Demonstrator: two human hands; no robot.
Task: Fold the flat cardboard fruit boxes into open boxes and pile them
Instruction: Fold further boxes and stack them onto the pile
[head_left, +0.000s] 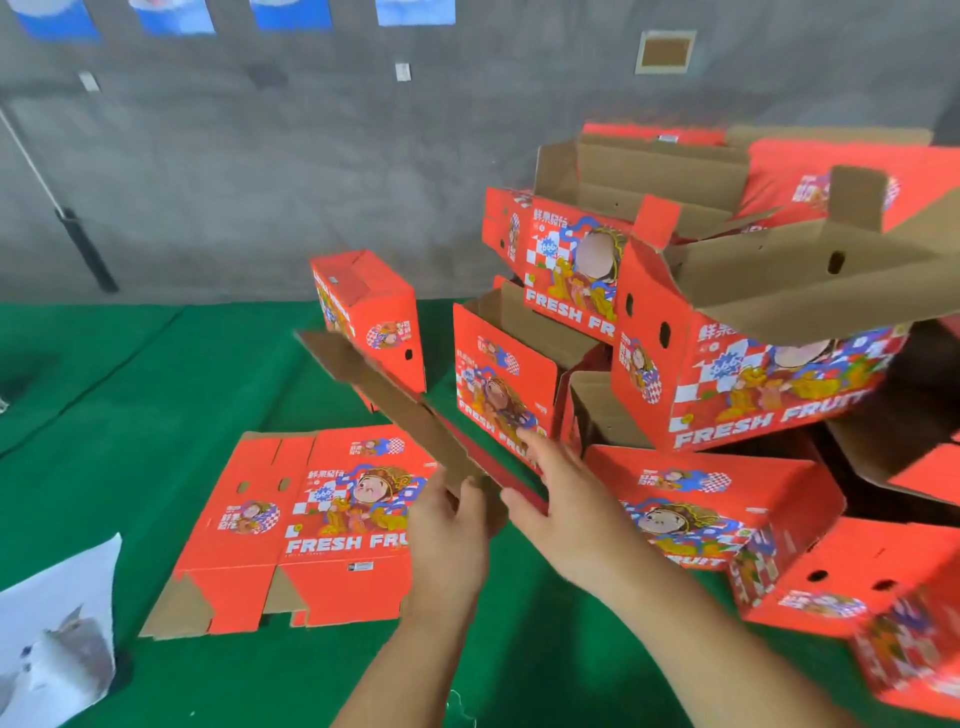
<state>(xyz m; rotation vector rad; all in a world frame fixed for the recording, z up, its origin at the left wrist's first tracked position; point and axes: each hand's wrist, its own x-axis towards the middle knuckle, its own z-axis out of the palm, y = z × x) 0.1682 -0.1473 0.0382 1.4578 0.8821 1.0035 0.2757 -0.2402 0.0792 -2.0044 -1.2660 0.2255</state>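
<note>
The flat box (306, 525) was cardboard, its printed red face smooth with a slight sheen, its flaps raw matt brown. The folded boxes (753, 332) showed the same brown inside. The green floor covering (130, 389) looked like matt cloth, the wall (260, 182) rough grey concrete.

At four o'clock I see a blurred red box (909, 660) cut by the frame's edge; at eight o'clock, a white sheet (57, 634) is cropped too.
</note>
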